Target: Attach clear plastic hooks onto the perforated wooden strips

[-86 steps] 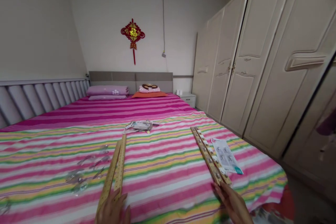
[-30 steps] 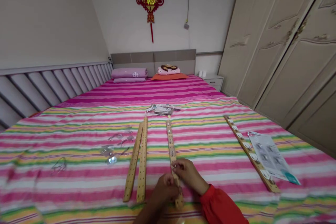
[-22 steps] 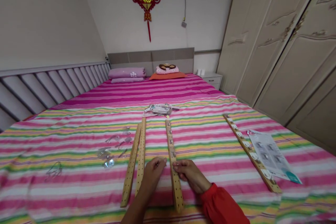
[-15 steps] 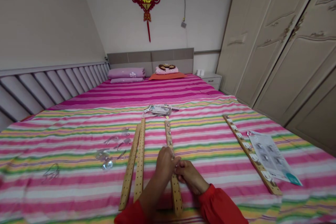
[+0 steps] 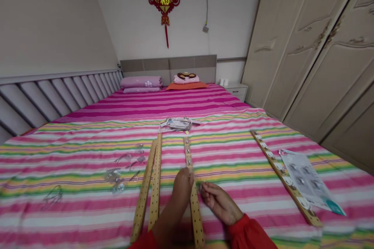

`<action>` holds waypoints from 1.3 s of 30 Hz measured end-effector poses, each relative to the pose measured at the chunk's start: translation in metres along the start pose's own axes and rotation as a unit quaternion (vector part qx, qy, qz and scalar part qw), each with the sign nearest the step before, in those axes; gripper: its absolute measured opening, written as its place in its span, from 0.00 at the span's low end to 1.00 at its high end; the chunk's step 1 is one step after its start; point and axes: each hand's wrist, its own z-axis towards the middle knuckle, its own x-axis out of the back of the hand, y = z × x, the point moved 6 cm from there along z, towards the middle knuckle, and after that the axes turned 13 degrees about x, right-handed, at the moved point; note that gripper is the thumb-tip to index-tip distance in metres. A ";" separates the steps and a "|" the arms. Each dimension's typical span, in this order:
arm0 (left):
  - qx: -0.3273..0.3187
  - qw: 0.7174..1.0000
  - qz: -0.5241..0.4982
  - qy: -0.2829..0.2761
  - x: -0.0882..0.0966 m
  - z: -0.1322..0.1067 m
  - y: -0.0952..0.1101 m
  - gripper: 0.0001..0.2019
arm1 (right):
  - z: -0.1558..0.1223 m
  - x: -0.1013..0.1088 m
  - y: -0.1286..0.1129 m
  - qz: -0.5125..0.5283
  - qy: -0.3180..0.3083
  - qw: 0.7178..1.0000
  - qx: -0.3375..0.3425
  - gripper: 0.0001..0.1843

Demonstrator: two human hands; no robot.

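A perforated wooden strip (image 5: 196,214) lies lengthwise in front of me, with small metal pieces (image 5: 188,151) along its far part. My left hand (image 5: 182,183) is closed at the strip's left edge, its thumb over the wood; its fingertips are partly hidden. Just right of the strip, my right hand (image 5: 219,202) is closed in a pinch, apart from the wood. A small greyish thing shows at its fingertips, too small to name. Two more perforated strips (image 5: 142,194) lie side by side to the left.
Loose metal hooks and clear pieces (image 5: 118,186) lie left on the striped sheet (image 5: 87,218), beside thin bent wires (image 5: 54,194). Plastic packets (image 5: 178,123) lie farther up. On the right are a strip with white round pieces (image 5: 288,181) and a blister pack (image 5: 309,179).
My right hand has moved right, away from the strip and from my left hand. My left hand stays at the strip. The view has shifted slightly.
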 end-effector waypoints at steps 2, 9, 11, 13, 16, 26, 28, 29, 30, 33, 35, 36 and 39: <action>-0.001 1.000 -0.008 0.000 0.001 0.000 0.000 0.10 | 0.005 -0.002 -0.009 0.025 -0.001 0.999 0.022 0.12; 0.007 1.000 -0.024 0.011 0.008 -0.005 0.001 0.11 | 0.040 -0.021 -0.040 -0.063 0.051 0.973 0.214 0.18; 0.009 0.999 -0.029 0.016 0.009 -0.005 0.001 0.10 | 0.053 -0.031 -0.041 -0.140 0.022 0.955 0.262 0.22; 0.019 0.999 -0.032 0.024 0.009 -0.005 -0.001 0.10 | 0.066 -0.037 -0.038 -0.203 -0.006 0.935 0.291 0.24; 0.048 0.997 -0.062 0.026 0.009 -0.003 -0.010 0.10 | 0.082 -0.040 -0.028 -0.271 -0.031 0.913 0.302 0.22; 0.168 0.944 -0.278 0.053 0.035 0.027 -0.030 0.12 | 0.102 -0.030 -0.020 -0.248 0.025 0.928 0.277 0.19; 0.177 0.918 -0.351 0.056 0.036 0.039 -0.031 0.10 | 0.104 -0.027 -0.020 -0.225 0.043 0.935 0.269 0.20; 0.174 0.907 -0.379 0.063 0.036 0.045 -0.030 0.09 | 0.105 -0.026 -0.020 -0.213 0.051 0.939 0.266 0.20; 0.166 0.899 -0.398 0.072 0.036 0.050 -0.029 0.10 | 0.106 -0.025 -0.020 -0.201 0.059 0.941 0.265 0.20; 0.126 0.910 -0.382 0.097 0.034 0.062 -0.023 0.11 | 0.107 -0.023 -0.018 -0.168 0.075 0.948 0.259 0.20; 0.085 0.937 -0.318 0.116 0.035 0.067 -0.016 0.09 | 0.106 -0.021 -0.018 -0.148 0.083 0.951 0.257 0.20; 0.058 0.950 -0.280 0.126 0.036 0.069 -0.012 0.09 | 0.106 -0.020 -0.018 -0.137 0.086 0.953 0.258 0.19; -0.021 0.974 -0.183 0.133 0.039 0.074 0.002 0.11 | 0.106 -0.017 -0.021 -0.090 0.090 0.953 0.275 0.17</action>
